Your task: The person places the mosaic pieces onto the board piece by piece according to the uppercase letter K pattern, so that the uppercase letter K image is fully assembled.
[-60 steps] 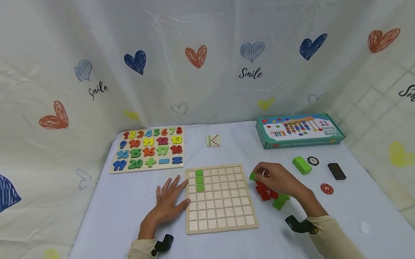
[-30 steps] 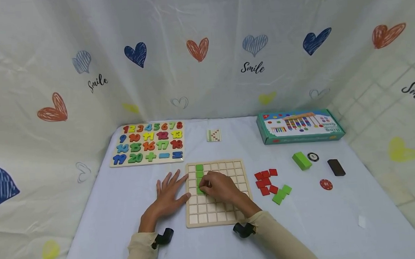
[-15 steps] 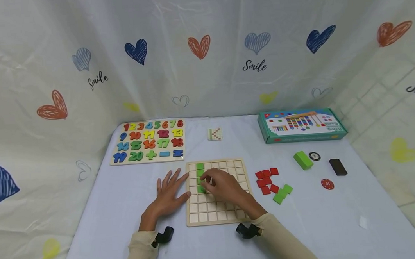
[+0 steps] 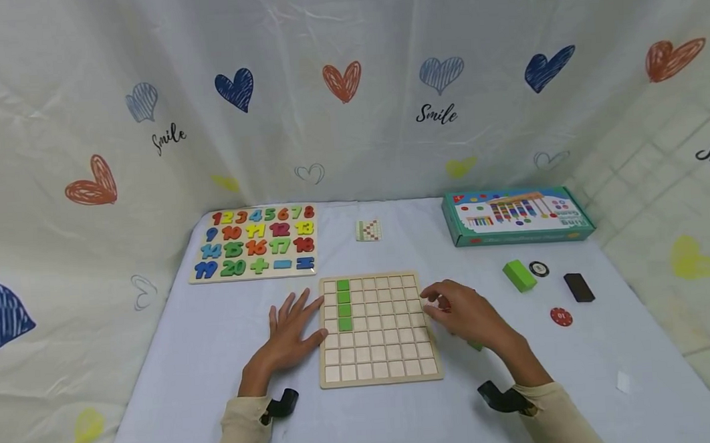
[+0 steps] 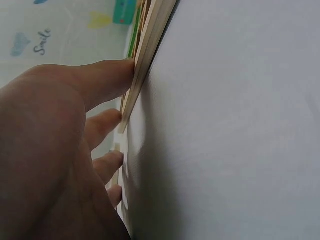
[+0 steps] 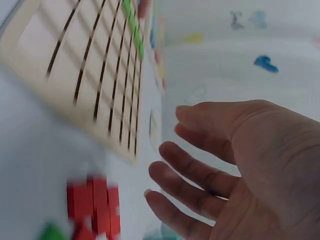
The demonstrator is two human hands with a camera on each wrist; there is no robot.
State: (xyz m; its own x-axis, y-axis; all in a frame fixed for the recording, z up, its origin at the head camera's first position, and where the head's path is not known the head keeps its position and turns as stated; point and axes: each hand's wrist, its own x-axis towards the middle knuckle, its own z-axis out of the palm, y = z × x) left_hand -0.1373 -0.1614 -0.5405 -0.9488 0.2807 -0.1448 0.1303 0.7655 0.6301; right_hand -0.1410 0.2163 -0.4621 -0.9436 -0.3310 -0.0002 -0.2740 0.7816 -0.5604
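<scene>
Four green tiles (image 4: 344, 304) fill one column of the grid board (image 4: 380, 374); most cells remain bare. The left hand (image 4: 290, 335) braces the board's edge, fingers spread, while the empty right hand (image 4: 464, 315), fingers loosely spread, hovers over the red tiles (image 6: 93, 202).

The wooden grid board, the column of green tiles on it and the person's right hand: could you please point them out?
wooden grid board (image 4: 392, 353), head view, bare squares.
column of green tiles (image 4: 344, 305), head view, middle tile.
right hand (image 4: 465, 313), head view, back of hand.

pale wooden grid board (image 4: 393, 373), green tiles (image 4: 344, 305), red tiles (image 6: 94, 204), white heart-print cloth (image 4: 348, 81)
</scene>
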